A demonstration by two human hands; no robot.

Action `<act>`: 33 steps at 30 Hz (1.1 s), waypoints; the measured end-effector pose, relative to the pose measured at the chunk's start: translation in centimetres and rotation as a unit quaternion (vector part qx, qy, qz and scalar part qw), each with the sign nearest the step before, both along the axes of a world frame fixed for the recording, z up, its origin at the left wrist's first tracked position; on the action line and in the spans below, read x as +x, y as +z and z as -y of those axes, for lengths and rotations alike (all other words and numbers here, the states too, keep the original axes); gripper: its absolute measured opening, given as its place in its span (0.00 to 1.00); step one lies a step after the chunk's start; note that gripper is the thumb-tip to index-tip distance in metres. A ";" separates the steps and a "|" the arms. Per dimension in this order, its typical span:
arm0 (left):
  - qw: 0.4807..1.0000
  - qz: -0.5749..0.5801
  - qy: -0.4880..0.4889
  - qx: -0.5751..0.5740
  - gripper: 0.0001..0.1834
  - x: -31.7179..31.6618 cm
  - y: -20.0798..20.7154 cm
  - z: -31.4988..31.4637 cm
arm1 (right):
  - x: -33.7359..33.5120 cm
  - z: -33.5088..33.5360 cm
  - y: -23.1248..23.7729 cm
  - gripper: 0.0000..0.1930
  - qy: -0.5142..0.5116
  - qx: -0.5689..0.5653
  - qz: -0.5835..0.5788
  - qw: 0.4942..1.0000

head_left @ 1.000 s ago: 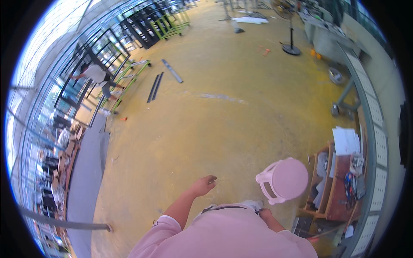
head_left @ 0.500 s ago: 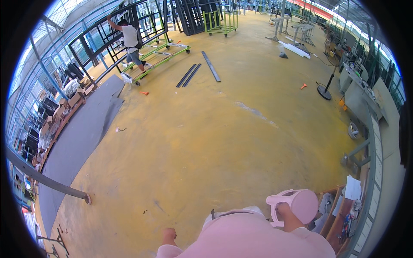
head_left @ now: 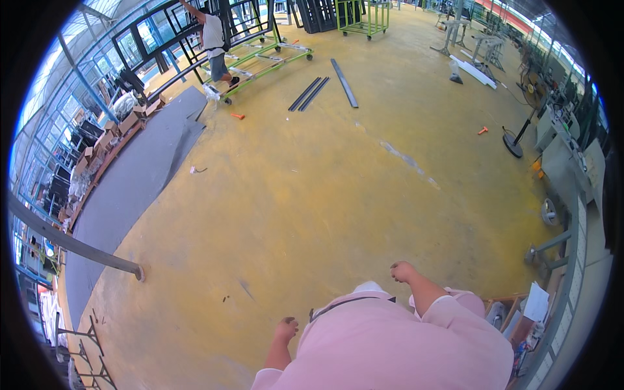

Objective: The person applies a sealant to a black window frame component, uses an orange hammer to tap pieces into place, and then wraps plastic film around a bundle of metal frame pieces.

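Observation:
My left hand (head_left: 286, 327) hangs low over the yellow floor, left of my body, its fingers loosely bent, slightly apart and empty. Out in front of my body on the right, my right hand (head_left: 403, 272) also holds nothing, its fingers loosely curled and apart. A pink plastic stool (head_left: 469, 300) stands beside me on the right, beyond my right forearm. My arm and pink shirt hide much of it, and the hand is apart from it.
A grey bench frame (head_left: 559, 243) and wooden box (head_left: 513, 305) line the right. A grey post (head_left: 78, 246) and grey sheet (head_left: 140, 188) lie left. Dark metal bars (head_left: 344, 83) rest ahead. A person (head_left: 214, 40) stands by a green cart (head_left: 266, 65) with black frames.
My right hand has let go of the pink stool and swung forward and left. My left hand has shifted right and up. The whole view has turned slightly, and the person's raised arm has moved up.

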State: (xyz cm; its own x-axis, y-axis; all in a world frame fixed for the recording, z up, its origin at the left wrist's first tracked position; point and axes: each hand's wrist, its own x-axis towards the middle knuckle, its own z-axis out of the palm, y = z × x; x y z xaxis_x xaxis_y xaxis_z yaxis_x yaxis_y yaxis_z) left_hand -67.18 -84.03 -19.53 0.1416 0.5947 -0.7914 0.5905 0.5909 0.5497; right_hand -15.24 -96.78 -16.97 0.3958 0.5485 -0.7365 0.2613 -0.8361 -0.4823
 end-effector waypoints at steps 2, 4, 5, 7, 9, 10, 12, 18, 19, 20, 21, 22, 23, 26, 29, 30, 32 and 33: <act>0.999 -0.034 0.022 -0.003 0.24 -0.6 0.2 -0.8 | -0.4 -1.7 0.5 0.22 0.008 0.021 -0.009 1.000; 0.997 -0.073 0.034 -0.005 0.22 -1.6 -0.2 -1.5 | -0.9 -2.0 0.2 0.21 0.006 0.038 -0.019 0.999; 0.995 -0.086 0.040 -0.012 0.22 -2.4 -0.3 -1.6 | -1.1 -1.7 0.2 0.21 0.012 0.038 -0.024 0.999; 0.992 -0.110 0.050 -0.025 0.21 -3.3 -0.2 -1.8 | -1.3 -0.9 -0.1 0.20 0.023 0.039 -0.033 0.998; 0.992 -0.116 0.050 -0.023 0.20 -3.4 0.3 -1.8 | -0.8 0.0 -0.5 0.19 0.024 0.005 -0.046 0.999; 0.991 -0.123 0.053 -0.023 0.20 -3.4 0.9 -1.7 | -0.6 0.7 -1.0 0.19 0.028 -0.012 -0.056 0.998; 0.993 -0.111 0.038 -0.013 0.20 -2.7 1.4 -1.3 | 0.3 3.0 -3.2 0.18 0.021 -0.052 -0.049 0.997; 0.993 -0.096 -0.064 0.020 0.23 2.3 3.3 -1.6 | 3.5 11.8 -10.3 0.13 0.096 -0.056 -0.019 0.994; 0.992 -0.096 -0.078 0.030 0.24 2.4 3.1 -1.6 | 3.5 12.2 -10.4 0.13 0.094 -0.062 -0.029 0.993; 0.989 -0.105 -0.095 0.044 0.24 2.4 2.8 -1.8 | 3.3 12.3 -9.5 0.15 0.091 -0.068 -0.042 0.993; 0.988 -0.109 -0.091 0.052 0.25 2.2 2.7 -1.8 | 2.8 11.9 -8.8 0.15 0.045 -0.068 -0.059 0.995; 0.989 -0.108 -0.089 0.057 0.25 2.1 2.1 -1.9 | 2.2 11.5 -7.5 0.15 -0.001 -0.071 -0.072 0.995; 0.988 -0.108 -0.088 0.061 0.25 2.1 2.0 -1.9 | 1.6 10.9 -6.0 0.15 -0.048 -0.075 -0.087 0.992; 0.985 -0.108 -0.116 0.068 0.25 2.9 2.0 -2.4 | 1.6 10.5 -5.7 0.17 -0.011 -0.063 -0.085 0.994; 0.984 -0.110 -0.128 0.059 0.22 2.7 1.8 -2.6 | 1.0 9.3 -5.0 0.19 -0.042 -0.028 -0.089 0.995; 0.983 -0.119 -0.132 0.051 0.22 2.2 1.7 -2.3 | 0.7 8.9 -4.7 0.20 -0.033 -0.023 -0.089 0.995; 0.980 -0.132 -0.144 0.035 0.22 2.1 1.7 -1.8 | 0.6 8.3 -4.4 0.21 -0.018 -0.013 -0.087 0.996; 0.979 -0.138 -0.146 0.035 0.22 2.2 1.6 -1.5 | 0.3 8.3 -4.2 0.21 -0.026 -0.015 -0.088 0.996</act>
